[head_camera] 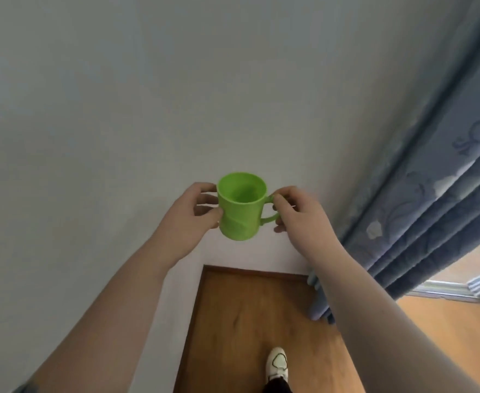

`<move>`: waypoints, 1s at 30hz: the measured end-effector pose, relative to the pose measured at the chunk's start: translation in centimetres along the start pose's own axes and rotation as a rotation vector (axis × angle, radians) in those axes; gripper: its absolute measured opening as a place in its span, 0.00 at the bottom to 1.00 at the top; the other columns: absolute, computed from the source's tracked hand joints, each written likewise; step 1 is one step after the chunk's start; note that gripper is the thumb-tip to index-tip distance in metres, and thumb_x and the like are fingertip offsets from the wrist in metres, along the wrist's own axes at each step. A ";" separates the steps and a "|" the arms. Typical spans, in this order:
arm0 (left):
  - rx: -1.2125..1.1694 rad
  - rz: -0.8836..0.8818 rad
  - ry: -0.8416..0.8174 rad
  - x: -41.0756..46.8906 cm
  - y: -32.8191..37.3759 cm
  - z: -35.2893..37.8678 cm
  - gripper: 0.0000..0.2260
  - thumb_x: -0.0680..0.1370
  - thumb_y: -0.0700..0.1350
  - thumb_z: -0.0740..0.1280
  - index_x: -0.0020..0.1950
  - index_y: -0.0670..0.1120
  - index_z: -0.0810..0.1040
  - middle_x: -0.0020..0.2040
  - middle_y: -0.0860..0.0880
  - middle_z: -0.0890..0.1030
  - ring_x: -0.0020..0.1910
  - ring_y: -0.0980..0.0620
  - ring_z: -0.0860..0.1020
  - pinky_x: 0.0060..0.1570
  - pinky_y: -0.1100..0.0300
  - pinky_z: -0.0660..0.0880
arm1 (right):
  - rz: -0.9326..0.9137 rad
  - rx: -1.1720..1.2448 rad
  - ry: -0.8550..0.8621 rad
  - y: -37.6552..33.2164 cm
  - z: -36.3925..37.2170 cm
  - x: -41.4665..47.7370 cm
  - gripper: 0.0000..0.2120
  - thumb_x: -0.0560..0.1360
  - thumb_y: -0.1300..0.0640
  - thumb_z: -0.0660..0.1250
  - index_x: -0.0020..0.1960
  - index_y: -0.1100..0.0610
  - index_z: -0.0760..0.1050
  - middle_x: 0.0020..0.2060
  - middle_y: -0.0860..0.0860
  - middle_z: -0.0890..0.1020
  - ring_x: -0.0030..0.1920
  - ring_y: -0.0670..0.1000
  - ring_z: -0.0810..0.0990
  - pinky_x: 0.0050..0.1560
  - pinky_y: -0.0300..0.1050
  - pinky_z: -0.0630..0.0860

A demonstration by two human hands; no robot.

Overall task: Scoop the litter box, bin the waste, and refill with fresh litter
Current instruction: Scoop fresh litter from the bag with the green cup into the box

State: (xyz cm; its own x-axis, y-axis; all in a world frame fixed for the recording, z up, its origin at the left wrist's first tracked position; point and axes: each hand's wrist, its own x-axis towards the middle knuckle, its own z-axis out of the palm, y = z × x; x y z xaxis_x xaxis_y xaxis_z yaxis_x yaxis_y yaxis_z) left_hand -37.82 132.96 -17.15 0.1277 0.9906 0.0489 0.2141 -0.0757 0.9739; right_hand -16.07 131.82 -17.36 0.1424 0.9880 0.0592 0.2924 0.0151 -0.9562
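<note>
Two bare forearms ran from the lower corners of the frame toward the centre. I saw the left hand (189, 219) grip the cup (240, 207) round its body, thumb on the near side and fingers curled behind. The right hand (298, 214) pinched the handle on the cup's right. The green cup was held upright in the air at mid-frame, its mouth open toward me. Below it lay a wood floor (233, 321), with one white shoe (278, 363) at the bottom edge. A pale wall (176, 80) filled the upper frame, and a blue curtain (420, 222) hung down the right side.
</note>
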 end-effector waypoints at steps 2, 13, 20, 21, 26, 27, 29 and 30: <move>-0.010 -0.084 0.016 2.4 -3.1 0.5 0.10 0.80 0.39 0.66 0.58 0.52 0.76 0.55 0.48 0.81 0.53 0.52 0.82 0.51 0.56 0.80 | 0.025 -0.041 -0.057 2.8 1.2 3.1 0.08 0.80 0.54 0.62 0.45 0.47 0.78 0.41 0.45 0.80 0.31 0.43 0.80 0.41 0.48 0.83; -0.053 -0.602 0.258 11.2 -22.3 3.8 0.04 0.82 0.48 0.62 0.54 0.57 0.75 0.50 0.53 0.81 0.48 0.54 0.79 0.46 0.57 0.78 | 0.201 -0.281 -0.445 21.4 11.5 16.4 0.05 0.79 0.54 0.63 0.48 0.49 0.77 0.45 0.45 0.80 0.42 0.41 0.77 0.42 0.39 0.69; 0.032 -0.788 0.202 13.2 -44.6 4.8 0.08 0.80 0.50 0.65 0.59 0.57 0.77 0.50 0.50 0.83 0.49 0.49 0.82 0.50 0.51 0.81 | 0.400 -0.335 -0.550 41.9 21.5 16.1 0.05 0.81 0.50 0.61 0.54 0.44 0.75 0.49 0.43 0.77 0.44 0.41 0.77 0.37 0.33 0.69; 0.039 -0.806 0.188 13.1 -48.2 5.2 0.08 0.80 0.51 0.66 0.58 0.58 0.77 0.50 0.51 0.83 0.49 0.47 0.82 0.52 0.46 0.81 | 0.439 -0.336 -0.566 45.2 22.9 15.8 0.05 0.82 0.51 0.61 0.55 0.45 0.75 0.49 0.43 0.78 0.43 0.41 0.78 0.33 0.30 0.70; 0.114 -0.832 0.144 11.8 -67.4 8.4 0.07 0.81 0.52 0.63 0.58 0.60 0.75 0.53 0.58 0.80 0.53 0.54 0.80 0.57 0.47 0.78 | 0.599 -0.349 -0.634 63.0 30.2 13.5 0.05 0.82 0.50 0.61 0.56 0.46 0.75 0.47 0.47 0.81 0.41 0.45 0.81 0.27 0.30 0.70; 0.103 -0.852 0.136 11.5 -70.9 9.1 0.06 0.81 0.52 0.64 0.56 0.61 0.75 0.52 0.58 0.80 0.52 0.54 0.80 0.56 0.47 0.78 | 0.618 -0.375 -0.642 66.5 31.7 12.9 0.05 0.82 0.50 0.61 0.56 0.45 0.74 0.48 0.47 0.81 0.41 0.45 0.80 0.28 0.32 0.70; 0.062 -0.915 0.108 10.9 -77.7 10.4 0.06 0.79 0.50 0.64 0.51 0.63 0.76 0.50 0.57 0.82 0.50 0.55 0.81 0.56 0.47 0.79 | 0.632 -0.436 -0.657 73.4 34.6 11.9 0.07 0.83 0.53 0.59 0.58 0.47 0.73 0.48 0.48 0.79 0.41 0.46 0.80 0.31 0.37 0.71; 0.044 -0.952 0.105 10.5 -81.0 10.9 0.08 0.79 0.49 0.64 0.51 0.65 0.77 0.50 0.57 0.82 0.50 0.55 0.81 0.55 0.46 0.79 | 0.641 -0.455 -0.672 76.6 36.0 11.4 0.07 0.83 0.54 0.59 0.59 0.48 0.73 0.48 0.49 0.79 0.41 0.47 0.79 0.31 0.40 0.72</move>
State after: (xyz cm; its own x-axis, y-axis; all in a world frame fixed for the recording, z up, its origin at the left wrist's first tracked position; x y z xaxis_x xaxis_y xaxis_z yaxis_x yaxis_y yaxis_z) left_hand -43.30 148.21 -97.94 -0.2058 0.6434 -0.7374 0.2192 0.7647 0.6060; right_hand -26.14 149.75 -100.25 -0.1189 0.6743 -0.7288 0.6977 -0.4654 -0.5445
